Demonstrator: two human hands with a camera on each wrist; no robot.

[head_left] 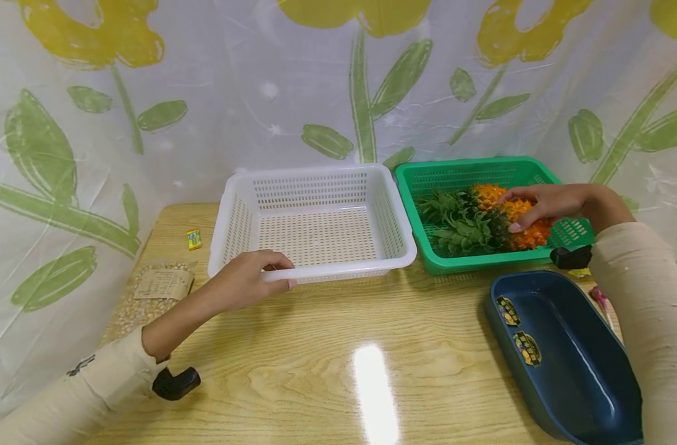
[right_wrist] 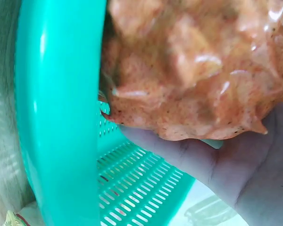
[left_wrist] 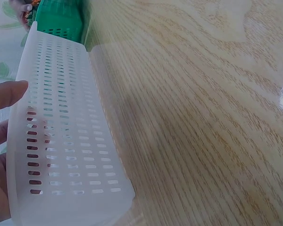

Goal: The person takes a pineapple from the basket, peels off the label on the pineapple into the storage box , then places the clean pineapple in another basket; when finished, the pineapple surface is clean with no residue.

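Orange and spiky, the toy pineapple (head_left: pixel 502 216) lies in the green basket (head_left: pixel 427 179) at the far right of the wooden table (head_left: pixel 327 364), and from the head view I see my right hand (head_left: pixel 544 204) curled over its body, fingers wrapped down the near side, while my left hand (head_left: pixel 249 278) grips the front rim of the white basket (head_left: pixel 316 216), thumb on top, fingers under the lip; a dark blue tray (head_left: pixel 566 358) sits near my right forearm. On the left wrist view, the white basket (left_wrist: pixel 66 141) wall fills the frame with my fingertips (left_wrist: pixel 9 92) lying against its inner side. On the right wrist view, the pineapple (right_wrist: pixel 193 70) rests in my palm (right_wrist: pixel 236 165), inside the green basket (right_wrist: pixel 61 117). I judge this the grasp stage: the pineapple is held but not lifted. Next I'd need a firm lift clear of the green rim, keeping the white basket steady.
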